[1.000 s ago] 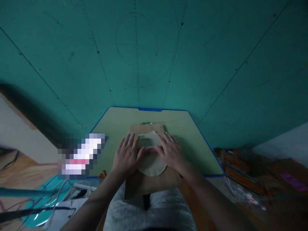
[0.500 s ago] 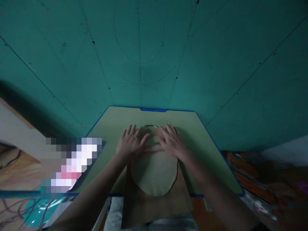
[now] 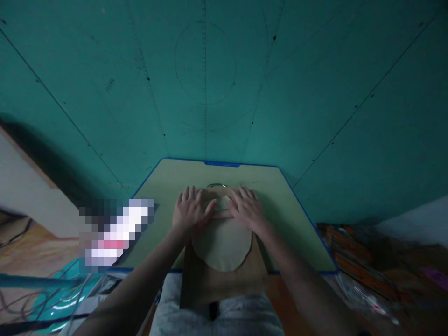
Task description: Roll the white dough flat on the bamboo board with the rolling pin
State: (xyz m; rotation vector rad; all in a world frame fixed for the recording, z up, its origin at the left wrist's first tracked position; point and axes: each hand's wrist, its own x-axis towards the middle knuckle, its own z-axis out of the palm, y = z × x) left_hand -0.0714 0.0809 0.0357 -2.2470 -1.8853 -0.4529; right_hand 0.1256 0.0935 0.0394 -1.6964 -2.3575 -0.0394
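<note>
A round, flat sheet of pale dough [image 3: 222, 249] lies on a brown wooden board [image 3: 226, 287]. Across its far part runs a rolling pin [image 3: 223, 213], of which only the middle shows between my thumbs. My left hand [image 3: 192, 208] lies over the pin's left end, its fingers stretched forward and thumb turned inward. On the right end rests my right hand [image 3: 247, 206], flat, with fingers extended. Both palms cover the pin's ends. A metal ring handle [image 3: 216, 185] shows at the board's far edge.
Under the board is a pale yellow table [image 3: 287, 233] with a blue rim, against a green wall [image 3: 315, 93]. The wooden board overhangs the near edge above my lap. A blurred-out object [image 3: 121, 233] sits at the table's left, near a teal stool [image 3: 59, 298] and cables.
The camera view has shifted slightly, so the table looks a little smaller. Both hands remain flat on the rolling pin, at nearly the same place over the dough.
</note>
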